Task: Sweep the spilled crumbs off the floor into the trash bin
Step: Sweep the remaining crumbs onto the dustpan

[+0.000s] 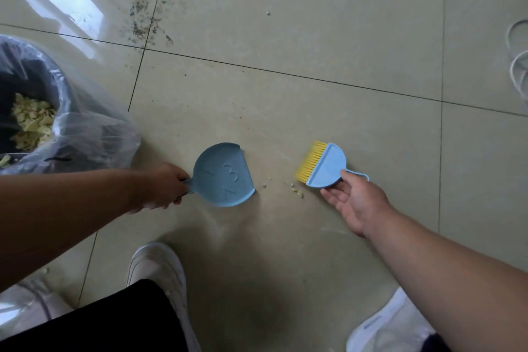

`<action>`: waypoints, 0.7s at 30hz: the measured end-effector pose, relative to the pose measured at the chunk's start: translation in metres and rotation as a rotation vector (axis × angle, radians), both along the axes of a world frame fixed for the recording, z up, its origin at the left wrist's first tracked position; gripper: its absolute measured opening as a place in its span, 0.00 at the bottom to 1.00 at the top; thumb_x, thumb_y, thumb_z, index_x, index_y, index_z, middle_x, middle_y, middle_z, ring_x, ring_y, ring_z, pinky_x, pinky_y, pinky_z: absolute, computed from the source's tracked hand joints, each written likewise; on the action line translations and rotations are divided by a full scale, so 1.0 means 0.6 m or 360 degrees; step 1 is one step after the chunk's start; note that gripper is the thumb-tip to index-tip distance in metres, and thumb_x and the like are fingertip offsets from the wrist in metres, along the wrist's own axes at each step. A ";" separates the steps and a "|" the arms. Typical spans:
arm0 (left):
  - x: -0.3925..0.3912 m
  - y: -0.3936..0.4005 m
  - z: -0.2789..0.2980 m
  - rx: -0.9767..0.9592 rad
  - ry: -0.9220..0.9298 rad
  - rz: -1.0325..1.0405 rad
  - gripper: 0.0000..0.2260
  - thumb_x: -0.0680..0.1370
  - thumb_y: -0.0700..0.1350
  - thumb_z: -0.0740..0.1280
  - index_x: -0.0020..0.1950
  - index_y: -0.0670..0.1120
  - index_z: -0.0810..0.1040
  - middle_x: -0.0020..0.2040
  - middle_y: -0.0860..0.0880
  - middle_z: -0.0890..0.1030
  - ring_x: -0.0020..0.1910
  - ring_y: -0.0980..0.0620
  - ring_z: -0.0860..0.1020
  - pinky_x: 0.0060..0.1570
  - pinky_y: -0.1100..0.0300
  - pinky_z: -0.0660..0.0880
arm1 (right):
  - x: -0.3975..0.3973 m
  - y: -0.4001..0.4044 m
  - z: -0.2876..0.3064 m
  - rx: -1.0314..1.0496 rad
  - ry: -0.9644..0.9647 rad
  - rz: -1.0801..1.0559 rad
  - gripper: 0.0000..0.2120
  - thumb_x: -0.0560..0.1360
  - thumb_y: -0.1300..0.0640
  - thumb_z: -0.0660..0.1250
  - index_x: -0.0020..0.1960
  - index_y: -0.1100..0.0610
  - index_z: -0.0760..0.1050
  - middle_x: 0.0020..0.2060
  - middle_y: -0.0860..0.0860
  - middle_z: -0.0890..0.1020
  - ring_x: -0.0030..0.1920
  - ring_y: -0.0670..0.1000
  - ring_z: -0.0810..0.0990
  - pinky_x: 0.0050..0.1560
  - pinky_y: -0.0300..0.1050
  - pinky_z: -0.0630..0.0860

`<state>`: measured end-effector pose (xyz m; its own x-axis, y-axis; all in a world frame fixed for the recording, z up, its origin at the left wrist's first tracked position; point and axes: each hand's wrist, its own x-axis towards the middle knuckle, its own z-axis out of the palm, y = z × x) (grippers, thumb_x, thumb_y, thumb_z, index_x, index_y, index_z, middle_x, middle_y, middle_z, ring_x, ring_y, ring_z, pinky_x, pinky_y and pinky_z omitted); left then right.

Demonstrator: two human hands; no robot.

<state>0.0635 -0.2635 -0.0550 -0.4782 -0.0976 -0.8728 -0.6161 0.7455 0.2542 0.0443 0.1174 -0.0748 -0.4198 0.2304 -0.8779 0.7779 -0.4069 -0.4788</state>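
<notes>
A small blue dustpan (224,174) lies flat on the tiled floor, its straight edge facing right. My left hand (164,187) grips its short handle. To the right, a blue hand brush with yellow bristles (323,166) points its bristles toward the pan; my right hand (354,203) holds it by the handle with thumb and fingers. A few pale yellow crumbs (295,190) lie on the floor between pan and brush. One more crumb (268,13) sits far up the floor. The trash bin (43,120), lined with a clear bag, stands at the left and holds yellow scraps.
Dark specks of dirt (145,14) spread over the tile joint at the upper left. White cable loops (518,60) lie at the right edge. My two white shoes (160,268) stand at the bottom, with a dark trouser leg beside them.
</notes>
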 end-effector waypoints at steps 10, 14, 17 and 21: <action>-0.019 0.048 0.021 -0.0095 0.0075 -0.0394 0.14 0.81 0.47 0.67 0.40 0.43 0.84 0.33 0.46 0.84 0.18 0.57 0.71 0.22 0.68 0.67 | -0.019 0.093 0.082 0.1479 0.0230 0.1208 0.08 0.76 0.54 0.66 0.46 0.58 0.81 0.36 0.53 0.83 0.40 0.58 0.82 0.46 0.49 0.79; -0.029 0.061 0.022 -0.0047 -0.0003 -0.0544 0.16 0.80 0.48 0.65 0.36 0.43 0.82 0.30 0.50 0.85 0.20 0.52 0.75 0.25 0.65 0.71 | 0.030 0.050 0.074 0.1674 0.0438 0.1899 0.06 0.77 0.57 0.65 0.51 0.58 0.78 0.44 0.60 0.83 0.45 0.63 0.80 0.44 0.51 0.74; -0.034 0.064 0.016 -0.0046 -0.0030 -0.0605 0.15 0.80 0.49 0.64 0.38 0.44 0.84 0.33 0.51 0.87 0.22 0.51 0.78 0.28 0.63 0.74 | 0.055 -0.001 0.054 0.1562 0.0490 0.1940 0.05 0.76 0.59 0.64 0.50 0.59 0.75 0.47 0.61 0.81 0.48 0.64 0.79 0.45 0.52 0.73; -0.036 0.072 0.012 -0.0033 -0.0022 -0.0598 0.16 0.80 0.50 0.65 0.40 0.43 0.85 0.33 0.51 0.86 0.22 0.50 0.77 0.27 0.64 0.73 | 0.077 -0.062 0.039 0.1459 0.0559 0.2002 0.08 0.77 0.57 0.63 0.55 0.59 0.74 0.50 0.60 0.80 0.50 0.64 0.78 0.49 0.53 0.74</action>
